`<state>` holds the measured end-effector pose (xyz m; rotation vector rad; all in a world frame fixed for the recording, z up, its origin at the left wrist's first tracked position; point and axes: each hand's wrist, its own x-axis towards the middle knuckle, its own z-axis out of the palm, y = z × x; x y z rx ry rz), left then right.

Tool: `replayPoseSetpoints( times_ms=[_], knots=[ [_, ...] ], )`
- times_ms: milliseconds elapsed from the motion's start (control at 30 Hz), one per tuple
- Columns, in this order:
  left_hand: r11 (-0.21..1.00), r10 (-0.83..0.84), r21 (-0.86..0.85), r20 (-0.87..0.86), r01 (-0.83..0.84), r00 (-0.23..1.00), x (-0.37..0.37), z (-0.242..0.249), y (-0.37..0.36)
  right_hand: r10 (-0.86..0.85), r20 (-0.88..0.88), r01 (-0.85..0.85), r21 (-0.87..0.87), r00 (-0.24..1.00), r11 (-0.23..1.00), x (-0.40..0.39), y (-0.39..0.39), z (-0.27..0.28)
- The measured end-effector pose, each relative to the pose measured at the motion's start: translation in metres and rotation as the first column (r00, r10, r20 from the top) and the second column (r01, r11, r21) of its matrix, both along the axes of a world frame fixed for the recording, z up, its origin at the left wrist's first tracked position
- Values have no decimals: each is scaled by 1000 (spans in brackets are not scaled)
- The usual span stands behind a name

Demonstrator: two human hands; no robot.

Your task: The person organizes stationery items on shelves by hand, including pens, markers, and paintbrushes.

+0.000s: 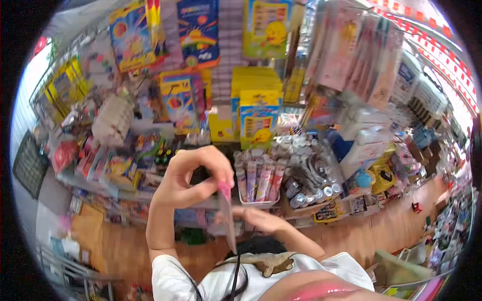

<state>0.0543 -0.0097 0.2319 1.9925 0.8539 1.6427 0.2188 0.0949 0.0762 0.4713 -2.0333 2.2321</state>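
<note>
My left hand [201, 175] is raised before the shelves, thumb and fingertips pinched on the pink top end of a thin flat packet [227, 215]. The packet hangs down edge-on, so its face is hard to see. Lower and to the right, my right hand [251, 219] is close behind the packet, partly hidden by it and blurred; whether it touches the packet is unclear. Beyond my hands, a white basket [259, 203] holds several colourful tubes [264, 181].
Yellow and blue boxes [259, 118] stand behind the basket. Clear containers [314, 173] are to its right. Hanging packets [198, 32] cover the wire rack. Pink packets [346, 50] hang at upper right. Wooden floor [346, 233] shows below the shelves.
</note>
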Motion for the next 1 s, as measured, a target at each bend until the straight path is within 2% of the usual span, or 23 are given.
replayPoseSetpoints(
  times_ms=[33, 67, 100, 167, 233, 267, 300, 367, 400, 500, 567, 600, 700, 733, 767, 800, 833, 900, 1000],
  knots=[
    [999, 1, 42, -115, 4, 993, 5, 23, 18, 209, 65, -197, -156, 976, 968, 6, -1, 3],
    [990, 78, 135, -210, -50, 975, 6, 34, 30, 184, 151, -146, -231, 971, 962, 11, 2, -4],
    [968, 164, 233, -290, -96, 943, 7, 44, 40, 128, 102, -110, -167, 986, 980, 17, 9, -3],
    [946, 253, 283, -338, -159, 907, 13, 64, 56, 30, -2, -30, -50, 1000, 998, 34, 27, 2],
    [968, 203, 183, -180, -170, 962, 17, 75, 75, -383, 113, 387, -15, 917, 922, 56, 38, 37],
    [969, 204, 159, -68, -192, 977, 24, 82, 86, -692, -42, 690, 133, 721, 711, 59, 48, 46],
    [969, 206, 130, 45, -210, 978, 29, 89, 95, -874, -235, 900, 208, 426, 383, 59, 59, 57],
    [964, 265, -2, 13, -265, 964, 30, 100, 116, -876, -396, 959, 178, 275, 220, 63, 93, 98],
    [954, 293, -68, -5, -292, 956, 31, 102, 126, -884, -395, 968, 118, 252, 223, 62, 105, 118],
    [948, 304, -28, -218, -317, 927, 39, 86, 174, -899, -306, 947, 26, 313, 321, 51, 122, 183],
    [931, 351, 4, -292, -365, 890, 52, 90, 185, -836, -514, 980, 60, 191, 188, 32, 142, 204],
    [921, 374, 23, -327, -389, 868, 56, 93, 190, -820, -550, 987, 69, 158, 144, 24, 155, 211],
    [852, 512, 236, -186, -467, 839, 46, 94, 223, -791, -606, 994, 103, 82, 24, 5, 192, 222],
    [858, 510, 169, -184, -485, 840, 42, 97, 228, -800, -596, 993, 121, 65, -9, 0, 202, 225],
    [844, 530, 207, -186, -495, 827, 39, 99, 233, -809, -586, 990, 138, 48, -41, -2, 208, 226],
    [829, 550, 245, -189, -504, 813, 36, 99, 237, -882, -459, 993, 88, 108, 76, -4, 196, 232],
    [812, 570, 282, -191, -512, 799, 33, 99, 240, -859, -502, 993, 102, 102, 58, -6, 200, 232],
    [838, 540, 226, -200, -497, 818, 28, 98, 247, -808, -581, 991, 129, 94, 23, -12, 210, 230],
    [855, 515, 181, -190, -486, 836, 22, 93, 256, -830, -541, 988, 137, 139, 76, -17, 214, 229]
  ],
)
